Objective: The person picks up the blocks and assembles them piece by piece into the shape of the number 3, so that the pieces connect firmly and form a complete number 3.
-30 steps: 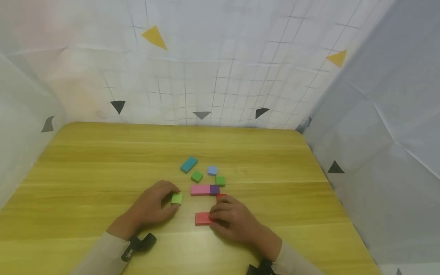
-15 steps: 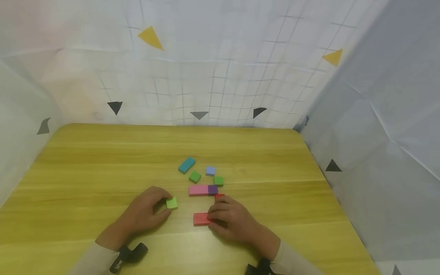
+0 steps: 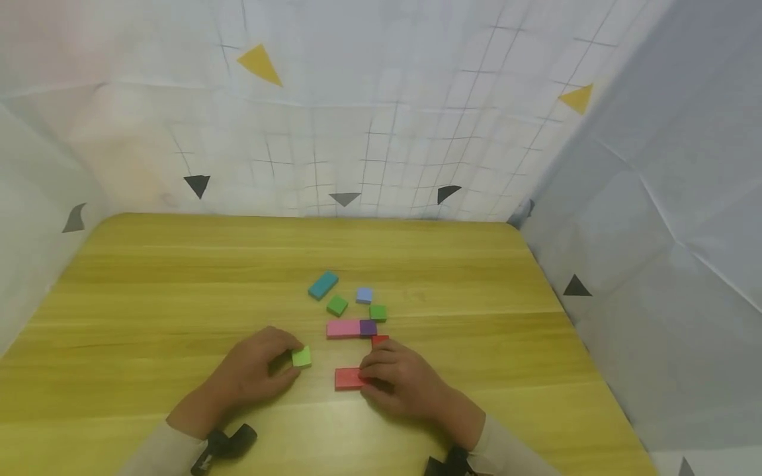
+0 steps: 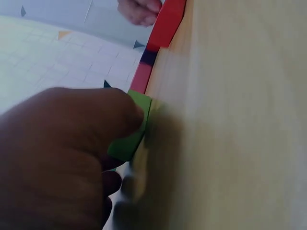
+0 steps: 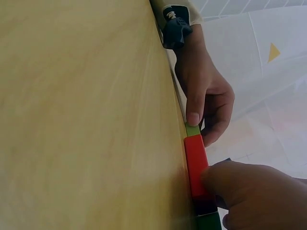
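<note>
At the lower left of the head view, the left hand (image 3: 253, 367) pinches a lime-green square block (image 3: 301, 357) by its left part, index finger at the upper left corner and thumb at the lower left; the block's right side juts out past the fingertips. In the left wrist view, the thumb lies across the block's face.

Farther right, near the centre of the frame, a teal rectangular block (image 3: 323, 285) lies aslant on the yellow wood-grained surface (image 3: 178, 277), with a tilted green square block (image 3: 337, 305) just below it. Lower down lies a pink rectangular block (image 3: 342, 329), its right end against a purple square block (image 3: 368, 328). Below these, a light-red rectangular block (image 3: 348, 379) lies lengthwise, its left part bare and its right end between the clamped fingers and thumb of the right hand (image 3: 405, 380).

A pale-blue block (image 3: 364, 295) and a second green square block (image 3: 378, 313) sit above the purple one. A small red block (image 3: 380, 341) shows just above the right hand's fingers, partly hidden; whether they touch it cannot be told.
</note>
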Demonstrator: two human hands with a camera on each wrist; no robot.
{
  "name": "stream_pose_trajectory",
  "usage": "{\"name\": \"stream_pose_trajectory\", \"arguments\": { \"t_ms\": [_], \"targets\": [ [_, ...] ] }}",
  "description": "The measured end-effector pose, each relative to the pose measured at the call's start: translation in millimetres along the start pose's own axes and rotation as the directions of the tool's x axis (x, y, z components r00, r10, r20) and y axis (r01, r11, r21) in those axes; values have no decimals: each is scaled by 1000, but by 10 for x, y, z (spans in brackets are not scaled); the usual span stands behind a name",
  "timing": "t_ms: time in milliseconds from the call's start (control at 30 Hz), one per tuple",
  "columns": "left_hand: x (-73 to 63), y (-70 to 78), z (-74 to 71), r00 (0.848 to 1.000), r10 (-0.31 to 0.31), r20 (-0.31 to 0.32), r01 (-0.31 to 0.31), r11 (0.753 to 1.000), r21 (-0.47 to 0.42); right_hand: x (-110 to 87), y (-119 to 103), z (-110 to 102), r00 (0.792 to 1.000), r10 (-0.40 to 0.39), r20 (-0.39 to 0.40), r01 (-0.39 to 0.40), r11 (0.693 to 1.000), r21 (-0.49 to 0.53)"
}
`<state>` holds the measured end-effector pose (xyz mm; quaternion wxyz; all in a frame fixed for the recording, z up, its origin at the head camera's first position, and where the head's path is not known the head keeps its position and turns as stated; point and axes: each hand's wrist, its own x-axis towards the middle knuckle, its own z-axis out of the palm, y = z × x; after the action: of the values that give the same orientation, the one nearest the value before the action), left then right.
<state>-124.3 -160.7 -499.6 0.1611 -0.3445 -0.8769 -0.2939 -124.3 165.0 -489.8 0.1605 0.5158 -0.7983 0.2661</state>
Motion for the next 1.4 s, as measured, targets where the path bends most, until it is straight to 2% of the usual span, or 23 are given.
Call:
{"name": "stream_pose_trajectory", "arguments": {
  "t_ms": [133, 367, 633, 1000, 1167, 1400],
  "targets": [
    [4, 46, 10, 998, 57, -4, -57, 998, -22, 12, -17, -9, 1000, 5, 6, -5, 1000, 3],
    [2, 85, 22, 999, 39, 31, -38, 998, -54, 14, -13, -16, 1000, 0, 6, 0, 1000, -11],
    [14, 101, 33, 998, 60, 29, -58, 997, -48, 0, 7, 4, 1000, -13, -6, 13, 1000, -13],
    [36, 138, 61, 992, 124, 24, -122, 991, -58, 1, -8, -4, 1000, 1, 0, -1, 1000, -6],
    [49, 173, 58, 992, 125, 31, -124, 992, -25, 0, 3, -3, 1000, -10, -7, 10, 1000, -19],
    [66, 207, 66, 990, 136, 45, -135, 990, -38, -11, 20, 13, 1000, -12, -10, 12, 1000, -19]
  ]
}}
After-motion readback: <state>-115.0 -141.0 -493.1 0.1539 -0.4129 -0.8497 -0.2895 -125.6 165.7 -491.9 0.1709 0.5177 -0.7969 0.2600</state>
